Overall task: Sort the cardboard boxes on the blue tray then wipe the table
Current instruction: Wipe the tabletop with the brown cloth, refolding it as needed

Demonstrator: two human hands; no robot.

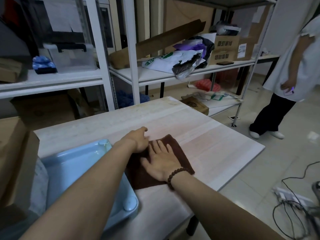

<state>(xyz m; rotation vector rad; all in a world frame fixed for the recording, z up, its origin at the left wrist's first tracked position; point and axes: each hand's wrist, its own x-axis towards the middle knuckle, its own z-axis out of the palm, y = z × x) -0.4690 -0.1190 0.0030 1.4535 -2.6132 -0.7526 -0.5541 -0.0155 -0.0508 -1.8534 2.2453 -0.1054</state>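
A brown cloth (pixel 180 153) lies flat on the pale wooden table (pixel 199 129). My right hand (pixel 161 161) presses flat on it with the fingers spread; a bead bracelet circles that wrist. My left hand (pixel 138 140) rests at the cloth's far left edge, fingers loosely curled, and I cannot tell whether they pinch the cloth. The blue tray (pixel 69 163) sits on the table's left side, partly under my left forearm. Its visible part holds no boxes.
A large cardboard box (pixel 15 158) stands left of the table. White shelving (pixel 155 73) with boxes and bags runs behind. A person (pixel 287 75) stands at the right. Cables and a power strip (pixel 290 196) lie on the tiled floor at lower right.
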